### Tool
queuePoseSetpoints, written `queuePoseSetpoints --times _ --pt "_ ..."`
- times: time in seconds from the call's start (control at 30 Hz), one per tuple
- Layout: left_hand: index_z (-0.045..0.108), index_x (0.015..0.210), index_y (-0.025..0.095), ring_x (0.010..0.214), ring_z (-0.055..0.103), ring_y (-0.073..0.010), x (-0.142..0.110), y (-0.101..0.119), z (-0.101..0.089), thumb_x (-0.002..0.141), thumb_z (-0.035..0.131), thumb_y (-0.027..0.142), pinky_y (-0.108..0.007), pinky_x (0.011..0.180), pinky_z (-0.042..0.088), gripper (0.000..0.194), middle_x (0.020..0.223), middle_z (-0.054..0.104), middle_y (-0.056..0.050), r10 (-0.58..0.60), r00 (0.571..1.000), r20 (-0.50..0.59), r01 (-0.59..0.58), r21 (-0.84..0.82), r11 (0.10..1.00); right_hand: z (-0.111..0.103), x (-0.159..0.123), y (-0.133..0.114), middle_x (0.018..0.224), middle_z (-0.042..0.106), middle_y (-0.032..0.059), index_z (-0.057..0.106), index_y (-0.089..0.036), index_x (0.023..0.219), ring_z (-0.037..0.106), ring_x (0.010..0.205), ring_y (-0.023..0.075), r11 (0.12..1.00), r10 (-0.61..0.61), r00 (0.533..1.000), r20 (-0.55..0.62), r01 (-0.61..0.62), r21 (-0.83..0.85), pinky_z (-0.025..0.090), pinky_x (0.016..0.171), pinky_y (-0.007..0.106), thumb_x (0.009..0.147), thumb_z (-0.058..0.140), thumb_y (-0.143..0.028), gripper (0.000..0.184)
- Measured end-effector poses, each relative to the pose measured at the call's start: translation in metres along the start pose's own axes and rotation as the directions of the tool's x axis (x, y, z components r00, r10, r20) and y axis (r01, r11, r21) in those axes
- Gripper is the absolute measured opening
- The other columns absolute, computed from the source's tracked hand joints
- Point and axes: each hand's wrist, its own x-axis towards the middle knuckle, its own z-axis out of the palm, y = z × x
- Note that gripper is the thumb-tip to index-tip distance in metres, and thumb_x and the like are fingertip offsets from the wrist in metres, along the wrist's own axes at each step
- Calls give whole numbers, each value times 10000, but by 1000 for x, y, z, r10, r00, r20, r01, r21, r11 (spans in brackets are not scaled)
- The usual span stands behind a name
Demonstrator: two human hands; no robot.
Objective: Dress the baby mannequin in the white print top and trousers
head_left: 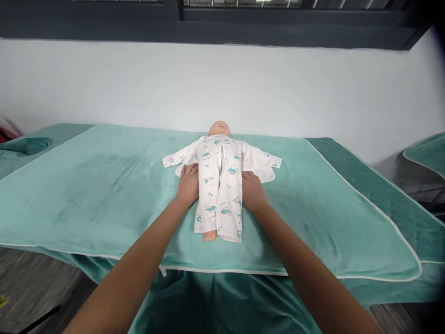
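White printed cotton runs down the middle of your reach: the trousers (208, 181) lie along the front of the doll (219, 127), which is on its back on the green blanket (104, 195), head toward the wall (222, 86) and feet toward you. Your left hand (188, 186) sits against one outer edge of the trousers, and your right hand (252, 191) against the other. Your fingers are close to the cloth, but the thumbs are hidden, so I cannot tell whether you are pinching it or only resting beside it.

Watch the shirt (257, 161). Its lower flaps fan out right by your fingertips on both sides, so a careless grasp could catch shirt and trousers together and bunch them. An uneven pull, stronger from one hand, would likely twist the trousers; the hems already sit unevenly, with one foot (210, 235) poking out below the shorter-looking leg, while the other foot does not show. Tugging toward yourself could slide the whole doll to the near edge or ruck up the blanket, since the soft pile may drag along with it. Pushing the other way could nudge the head against the wall, as it lies near that side.
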Motion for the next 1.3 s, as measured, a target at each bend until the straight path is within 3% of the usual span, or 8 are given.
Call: queuePoseSetpoints --times 0.13,0.33,0.47,0.63,0.73,0.9,1.1,1.3 --pt "694 1160 180 1230 523 -323 -1 -1 -2 887 527 216 -534 1159 309 322 1174 687 -131 54 998 18 -54 -22 998 -1 -6 -1 1015 628 107 652 -170 942 510 964 245 1000 -2 1000 -3 2 -6 354 829 355 960 513 -184 142" --pt "739 973 190 1176 553 -333 -3 1 -3 847 588 229 -492 1038 421 201 1066 716 -129 113 991 67 -110 -42 993 4 0 -1 1067 637 101 664 -177 975 521 999 246 999 1 1000 10 -1 38 347 845 353 958 506 -185 159" --pt "721 1050 197 1191 558 -334 -3 3 -2 852 585 249 -494 1032 425 246 1138 705 -128 88 993 77 -82 -80 993 5 3 -1 1032 647 127 663 -156 980 538 956 251 999 -29 1000 3 29 41 343 859 365 933 488 -152 181" --pt "668 1163 205 1217 549 -316 -3 5 -5 893 544 266 -471 1039 422 303 1221 680 -121 43 997 61 -35 -118 992 1 -9 0 966 651 80 626 -180 903 566 927 220 955 -75 997 -36 82 286 369 805 317 887 502 -167 126" --pt "685 1077 206 1157 576 -305 -3 6 -5 911 511 241 -446 976 450 243 1148 698 -118 4 999 45 0 -86 996 1 -14 -2 949 651 62 615 -194 871 550 930 216 949 -81 995 -61 95 300 365 814 314 868 488 -137 139" --pt "690 949 200 1001 599 -305 -5 7 -7 921 470 227 -440 858 449 223 969 693 -125 -32 999 -1 32 -17 999 3 -12 -8 1007 647 85 630 -179 932 519 969 233 982 -65 996 -61 75 172 354 836 333 873 516 -146 132" --pt "652 791 221 941 566 -297 -25 9 -17 905 483 217 -439 810 404 204 899 669 -113 -31 998 -50 34 60 998 -1 -16 -8 978 632 89 631 -174 893 506 900 226 996 -51 998 -29 53 72 348 771 328 889 533 -176 98" --pt "505 623 224 806 571 -235 -40 0 -15 866 466 146 -402 767 397 258 713 624 -51 -64 991 -115 63 -19 998 -4 -28 -7 803 611 45 560 -206 702 514 795 201 981 2 999 -54 8 193 351 716 316 823 511 -121 155"
